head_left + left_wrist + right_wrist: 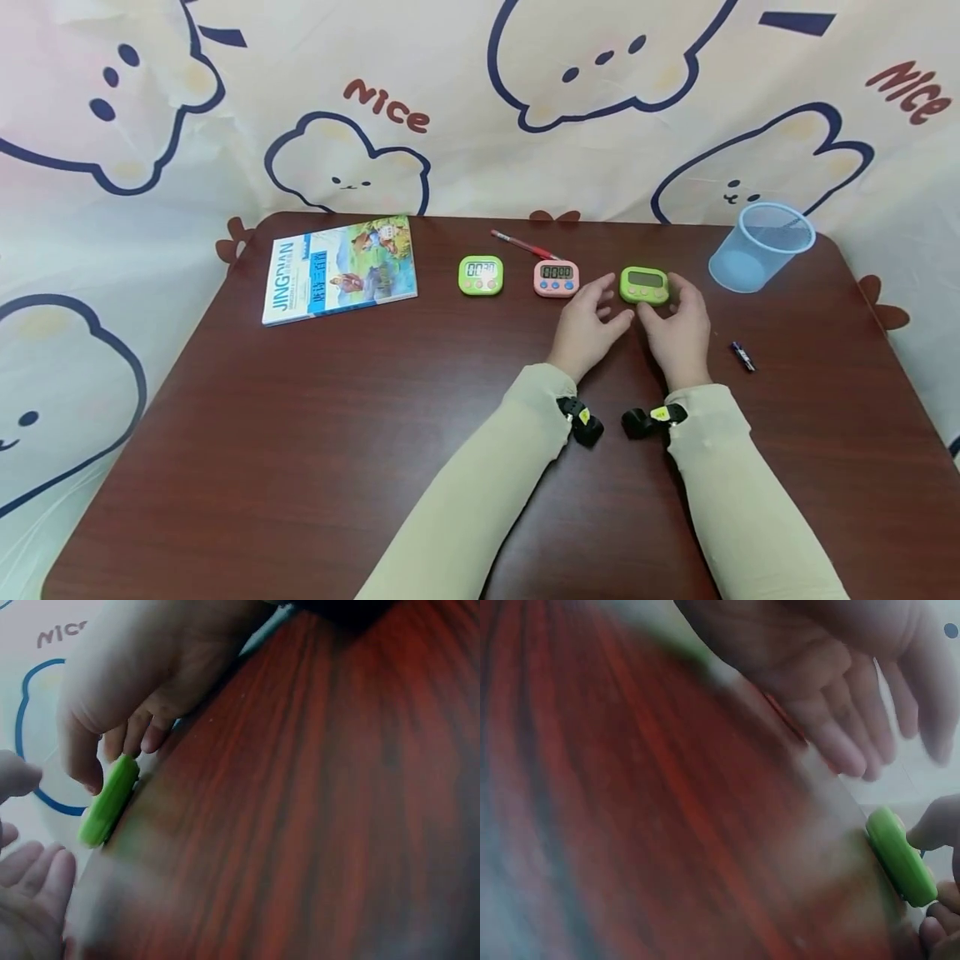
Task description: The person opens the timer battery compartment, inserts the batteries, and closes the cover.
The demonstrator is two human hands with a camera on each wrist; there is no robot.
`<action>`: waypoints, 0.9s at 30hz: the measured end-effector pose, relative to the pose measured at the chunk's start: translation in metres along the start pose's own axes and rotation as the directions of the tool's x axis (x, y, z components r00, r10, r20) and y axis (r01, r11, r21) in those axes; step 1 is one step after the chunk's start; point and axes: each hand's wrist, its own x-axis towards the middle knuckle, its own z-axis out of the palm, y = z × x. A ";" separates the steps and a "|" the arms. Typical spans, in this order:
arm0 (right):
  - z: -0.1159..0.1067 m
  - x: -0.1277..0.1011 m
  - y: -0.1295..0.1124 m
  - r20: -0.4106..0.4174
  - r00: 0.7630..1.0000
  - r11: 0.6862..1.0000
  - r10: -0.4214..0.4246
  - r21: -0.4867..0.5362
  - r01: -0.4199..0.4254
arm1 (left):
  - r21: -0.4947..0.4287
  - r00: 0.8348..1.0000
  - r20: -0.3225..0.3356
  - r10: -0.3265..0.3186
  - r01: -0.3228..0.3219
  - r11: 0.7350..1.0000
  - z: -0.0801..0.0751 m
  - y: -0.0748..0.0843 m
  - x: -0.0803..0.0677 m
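The right hand (681, 332) pinches the green timer (644, 285) with curled fingers (930, 829), propping it on the tabletop (375, 433). The left hand (588, 321) lies just left of it, fingers relaxed and spread. Farther left stand a pink timer (556, 277) and a second green one (481, 275); a cup (759, 247) lies right.

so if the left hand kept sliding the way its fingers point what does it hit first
Most likely the green square timer with the blank screen. The left hand points up and right toward it, fingertips just short of its near corner, while the right hand holds it. Depth is unclear.
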 end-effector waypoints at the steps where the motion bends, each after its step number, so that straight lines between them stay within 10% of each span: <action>1: 0.000 0.001 0.000 0.004 1.000 1.000 0.012 -0.006 -0.012 | 0.013 1.000 0.017 -0.026 0.025 1.000 0.001 0.001 0.000; 13: -0.003 -0.001 0.001 0.029 0.999 0.999 0.036 -0.033 -0.035 | 0.216 0.983 0.123 -0.133 0.105 0.971 0.003 0.006 0.007; 27: -0.003 -0.006 0.003 0.015 0.999 0.997 0.043 0.067 -0.044 | 0.066 0.988 0.066 -0.139 0.135 0.989 0.002 0.000 0.005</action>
